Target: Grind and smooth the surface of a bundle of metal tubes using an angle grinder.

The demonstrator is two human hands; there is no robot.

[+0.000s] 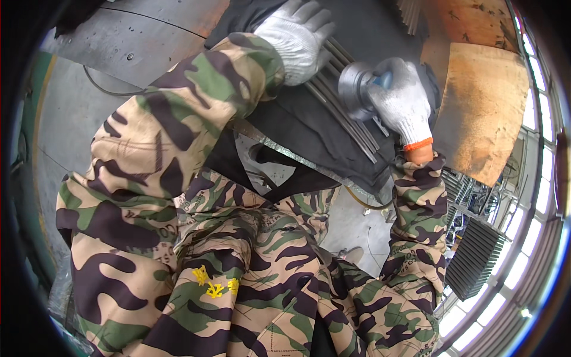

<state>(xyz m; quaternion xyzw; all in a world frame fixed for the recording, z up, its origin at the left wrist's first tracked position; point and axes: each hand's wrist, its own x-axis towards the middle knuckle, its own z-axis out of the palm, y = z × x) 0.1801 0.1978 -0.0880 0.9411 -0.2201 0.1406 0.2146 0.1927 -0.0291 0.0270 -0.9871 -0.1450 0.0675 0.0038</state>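
My left hand (294, 43), in a white knit glove, rests palm down over the upper part of several thin grey metal rods. Its fingers are stretched out and it holds nothing that I can see. The rods (345, 113) lie side by side on a dark cloth (297, 122), slanting down to the right. My right hand (404, 101), gloved with an orange cuff, is wrapped round a handheld sander (355, 92) with a round grey head and some blue at the grip. The sander's head is at the right edge of the rods; whether it touches them I cannot tell.
More rods (409, 13) lie at the top right of the cloth. Scorched wooden boards (479, 113) flank the right side, and a grey metal tabletop (140, 44) spreads at the left. A dark cable (98, 88) loops below that tabletop. Ribbed dark metal parts (476, 259) stand at lower right.
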